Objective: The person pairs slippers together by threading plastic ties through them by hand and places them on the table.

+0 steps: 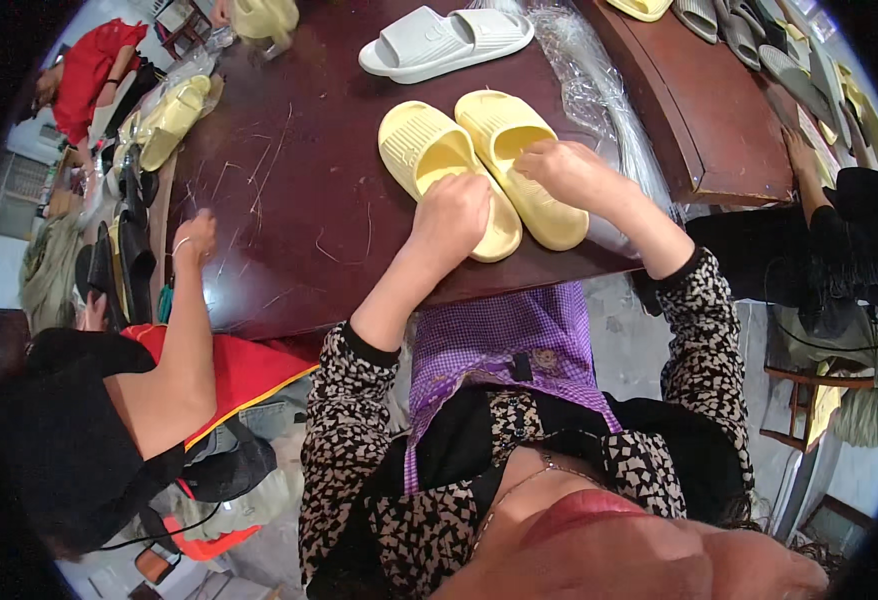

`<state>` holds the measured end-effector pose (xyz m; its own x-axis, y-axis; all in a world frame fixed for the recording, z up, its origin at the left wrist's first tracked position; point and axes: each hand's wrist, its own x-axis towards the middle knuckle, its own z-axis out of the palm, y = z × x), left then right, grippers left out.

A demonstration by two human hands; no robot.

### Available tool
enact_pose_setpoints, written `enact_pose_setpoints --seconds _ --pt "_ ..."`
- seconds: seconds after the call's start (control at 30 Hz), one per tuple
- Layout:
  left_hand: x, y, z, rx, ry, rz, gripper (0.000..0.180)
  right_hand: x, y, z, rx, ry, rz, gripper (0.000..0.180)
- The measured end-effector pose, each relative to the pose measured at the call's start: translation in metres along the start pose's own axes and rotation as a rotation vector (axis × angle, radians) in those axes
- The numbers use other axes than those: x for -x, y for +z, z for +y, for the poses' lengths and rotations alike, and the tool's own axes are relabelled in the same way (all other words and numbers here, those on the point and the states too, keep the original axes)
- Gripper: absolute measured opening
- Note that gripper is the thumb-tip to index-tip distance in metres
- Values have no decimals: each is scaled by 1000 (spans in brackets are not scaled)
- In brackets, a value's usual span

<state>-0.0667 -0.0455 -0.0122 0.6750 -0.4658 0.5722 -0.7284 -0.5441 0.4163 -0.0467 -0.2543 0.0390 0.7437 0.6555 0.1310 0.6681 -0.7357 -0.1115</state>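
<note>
Pale yellow, moulded in what looks like smooth foam or rubber, two slippers lie side by side near the front edge of a dark reddish-brown glossy table (299, 200). Their rounded toes point away from the person and lean toward the left; their broad, plain heels face the person. Parallel grooves run over the wide closed strap of the left yellow slipper (421, 140), and the right yellow slipper (534, 205) carries similar ribbing. Both soles look thick, with soft, curved edges, and the inner sides lie close together.

The person's bare left hand (454, 215) bends over the left slipper's foot opening, fingers curled. The bare right hand (559, 172) is likewise curled at the opening of the right one. Whether either hand grips anything cannot be told, since the fingertips are hidden. Beyond the yellow pair rest white ribbed slippers (444, 42), beside crumpled clear plastic wrapping (584, 75).
</note>
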Motion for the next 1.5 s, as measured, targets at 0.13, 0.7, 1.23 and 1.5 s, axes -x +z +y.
enact_pose_setpoints --seconds 0.13,0.7,1.23,1.5 --pt "-12 1 -8 -46 -63 -13 10 -2 6 -3 -43 64 167 15" --pt "3 49 16 -178 25 207 3 -23 10 89 -214 508 135 30" --pt "7 88 69 -226 68 207 4 -53 6 59 -800 135 33 18" --pt "6 96 80 -218 84 192 5 -59 13 26 -777 225 -195 10"
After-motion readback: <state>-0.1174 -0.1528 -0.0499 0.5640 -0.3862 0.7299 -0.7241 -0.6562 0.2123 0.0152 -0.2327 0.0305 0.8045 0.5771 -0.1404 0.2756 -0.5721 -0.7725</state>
